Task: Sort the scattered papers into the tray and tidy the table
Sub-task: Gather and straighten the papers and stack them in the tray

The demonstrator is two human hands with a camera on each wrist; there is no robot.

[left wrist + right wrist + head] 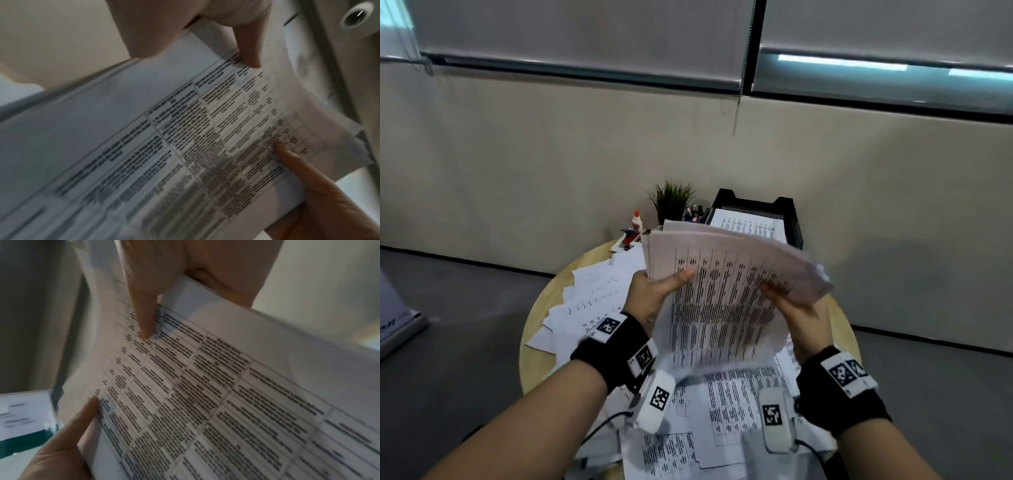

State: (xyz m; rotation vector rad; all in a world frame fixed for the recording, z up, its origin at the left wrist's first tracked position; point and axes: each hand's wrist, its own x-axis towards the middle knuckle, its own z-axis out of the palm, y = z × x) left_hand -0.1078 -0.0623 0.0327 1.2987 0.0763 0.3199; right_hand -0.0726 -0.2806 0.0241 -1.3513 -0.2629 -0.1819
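I hold a thick stack of printed papers (726, 284) in the air above the round wooden table (530, 356), its sheets bent and blurred. My left hand (654, 291) grips its left edge, thumb on top. My right hand (801, 315) grips the right edge, thumb on the print. Both wrist views show the stack (185, 138) (216, 386) pinched by a thumb from each side. Behind it stands the black paper tray (756, 205) with a printed sheet inside. More loose papers (592, 294) lie fanned on the table's left, and others (722, 411) lie under my wrists.
A small potted plant (671, 198), a glue bottle (637, 221) and a pen holder (697, 212) stand at the table's far edge, left of the tray. A beige wall rises close behind. Grey floor surrounds the table.
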